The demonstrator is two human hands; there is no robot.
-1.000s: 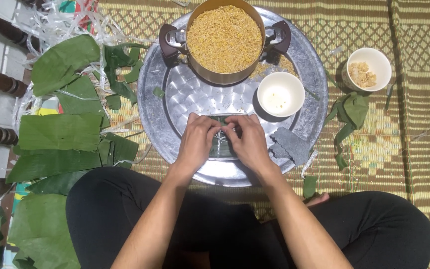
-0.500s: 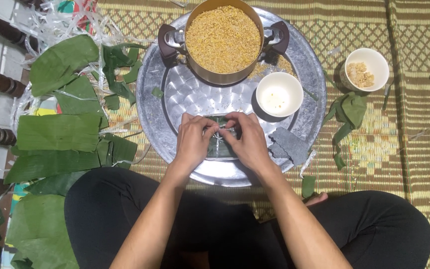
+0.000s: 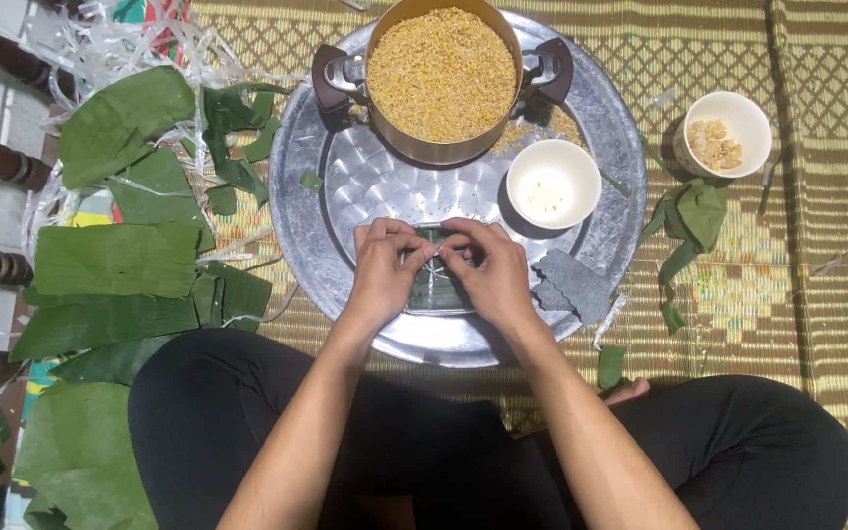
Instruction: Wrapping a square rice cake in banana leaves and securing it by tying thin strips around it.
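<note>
A small parcel wrapped in green leaf (image 3: 432,290) lies at the near edge of a round metal tray (image 3: 331,206). My left hand (image 3: 385,270) and my right hand (image 3: 493,275) both rest on it, thumbs and fingertips pinched together over its top on what looks like a thin white string. My palms hide most of the parcel. Both forearms reach out over my crossed legs in black trousers.
On the tray stand a metal pot of yellow grain (image 3: 441,74), a white bowl (image 3: 554,184) and a grey cloth (image 3: 573,285). A second white bowl with crumbs (image 3: 728,132) sits on the woven mat. Banana leaves (image 3: 115,260) and white strings (image 3: 110,44) lie at left.
My fingers have closed in over the top of the parcel and shifted slightly; the parcel stays where it was on the tray.
</note>
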